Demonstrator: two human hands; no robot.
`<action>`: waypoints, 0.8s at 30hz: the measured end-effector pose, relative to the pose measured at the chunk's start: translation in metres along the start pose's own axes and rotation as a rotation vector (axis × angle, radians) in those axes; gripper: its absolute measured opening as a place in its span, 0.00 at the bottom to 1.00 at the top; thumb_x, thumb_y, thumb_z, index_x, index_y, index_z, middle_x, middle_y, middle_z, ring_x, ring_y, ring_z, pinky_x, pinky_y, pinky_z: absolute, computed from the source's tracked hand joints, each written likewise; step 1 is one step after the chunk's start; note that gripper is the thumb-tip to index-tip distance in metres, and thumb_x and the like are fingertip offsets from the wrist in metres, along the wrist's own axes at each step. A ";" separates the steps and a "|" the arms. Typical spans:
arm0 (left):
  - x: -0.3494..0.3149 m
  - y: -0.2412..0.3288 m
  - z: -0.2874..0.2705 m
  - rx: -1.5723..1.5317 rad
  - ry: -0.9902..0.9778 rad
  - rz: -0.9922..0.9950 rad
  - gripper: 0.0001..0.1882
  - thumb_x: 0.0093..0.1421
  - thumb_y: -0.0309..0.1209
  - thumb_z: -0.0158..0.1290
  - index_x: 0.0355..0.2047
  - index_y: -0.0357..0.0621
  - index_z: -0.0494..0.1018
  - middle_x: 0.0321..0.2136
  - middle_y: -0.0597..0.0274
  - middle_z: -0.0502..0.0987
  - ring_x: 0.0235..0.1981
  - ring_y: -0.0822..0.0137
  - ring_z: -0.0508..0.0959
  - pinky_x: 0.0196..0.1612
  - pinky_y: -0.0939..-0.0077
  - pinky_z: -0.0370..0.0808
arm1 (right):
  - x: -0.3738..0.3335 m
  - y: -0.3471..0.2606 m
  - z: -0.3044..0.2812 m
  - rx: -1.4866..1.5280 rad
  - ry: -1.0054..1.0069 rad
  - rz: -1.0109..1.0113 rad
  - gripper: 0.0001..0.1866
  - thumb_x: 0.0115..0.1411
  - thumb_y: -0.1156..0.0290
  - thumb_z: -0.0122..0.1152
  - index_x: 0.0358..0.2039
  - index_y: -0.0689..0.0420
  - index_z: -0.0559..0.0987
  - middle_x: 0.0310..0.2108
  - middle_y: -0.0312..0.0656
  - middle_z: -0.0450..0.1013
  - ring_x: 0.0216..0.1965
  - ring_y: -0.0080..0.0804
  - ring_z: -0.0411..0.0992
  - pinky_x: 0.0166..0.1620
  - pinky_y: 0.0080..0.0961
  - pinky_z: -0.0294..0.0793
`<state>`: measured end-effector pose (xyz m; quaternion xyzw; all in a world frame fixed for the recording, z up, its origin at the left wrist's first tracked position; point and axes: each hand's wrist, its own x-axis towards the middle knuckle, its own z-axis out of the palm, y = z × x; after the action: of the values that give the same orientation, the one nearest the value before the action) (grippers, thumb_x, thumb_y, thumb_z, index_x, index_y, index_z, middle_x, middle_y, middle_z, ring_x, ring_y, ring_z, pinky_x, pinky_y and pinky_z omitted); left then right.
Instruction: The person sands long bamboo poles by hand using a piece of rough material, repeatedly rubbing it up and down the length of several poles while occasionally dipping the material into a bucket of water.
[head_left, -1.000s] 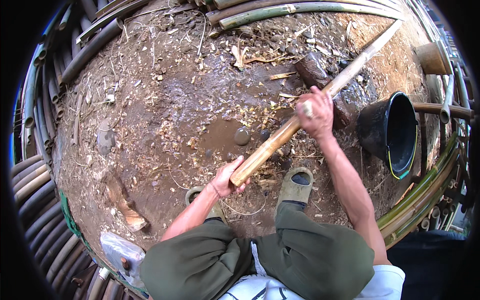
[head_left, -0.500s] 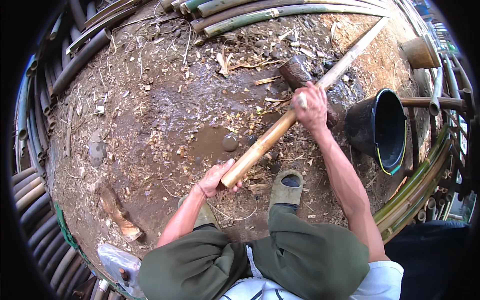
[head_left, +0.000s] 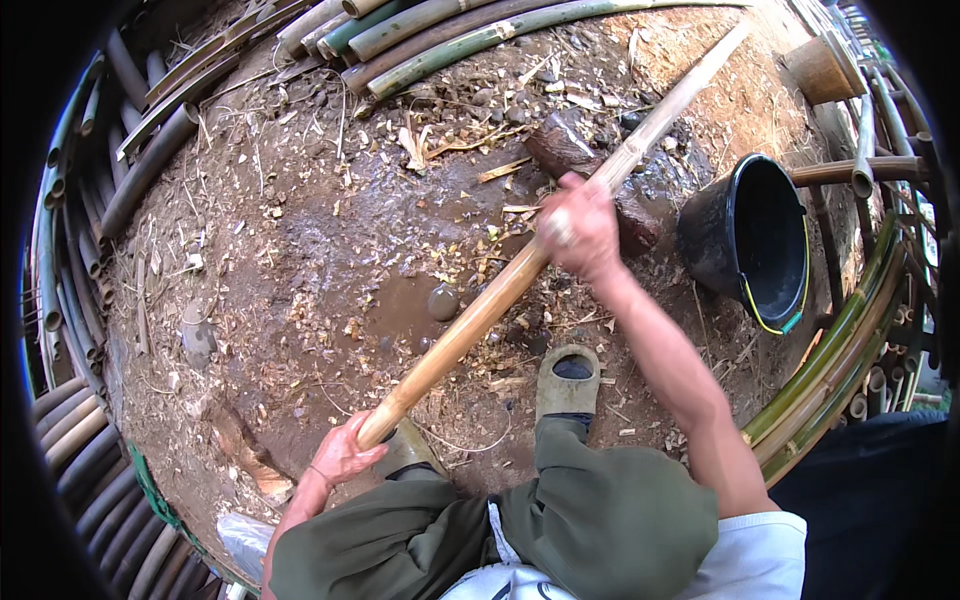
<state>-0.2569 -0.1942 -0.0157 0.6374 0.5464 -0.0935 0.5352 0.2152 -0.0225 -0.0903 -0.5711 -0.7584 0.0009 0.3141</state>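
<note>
A long pale bamboo pole [head_left: 470, 318] slants from near my left knee up to the far right. My left hand [head_left: 345, 450] is closed round its near end. Farther along, my right hand [head_left: 582, 228] wraps the pole, its fingers smeared by motion. A small pale spot shows at that hand; I cannot make out what it is. Beyond the right hand, the pole passes over a dark wet log [head_left: 562, 148] lying on the ground. A black bucket [head_left: 712, 225] with a yellow-green handle stands right of my right forearm, apart from it.
Wet soil [head_left: 300, 250] strewn with wood chips spreads before my feet. Bamboo poles [head_left: 470, 48] lie across the far side; more are piled at the left [head_left: 150, 170] and right [head_left: 830, 370]. A cut wood block [head_left: 822, 72] stands far right. A round stone [head_left: 443, 302] sits mid-ground.
The pole has slid toward me and to the left, with my left hand on its end. My right hand is now farther from that end. The view has shifted slightly.
</note>
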 end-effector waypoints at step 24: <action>0.059 0.002 0.014 -0.542 -0.267 -0.098 0.26 0.55 0.34 0.69 0.51 0.38 0.73 0.29 0.62 0.79 0.29 0.74 0.79 0.31 0.76 0.75 | 0.006 0.005 0.009 0.036 -0.039 0.206 0.09 0.59 0.62 0.59 0.29 0.52 0.80 0.39 0.45 0.78 0.55 0.46 0.74 0.63 0.55 0.63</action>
<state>-0.2256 -0.1699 -0.0619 0.4267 0.5064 -0.0528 0.7475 0.2147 -0.0122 -0.0963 -0.6402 -0.7015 0.0577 0.3079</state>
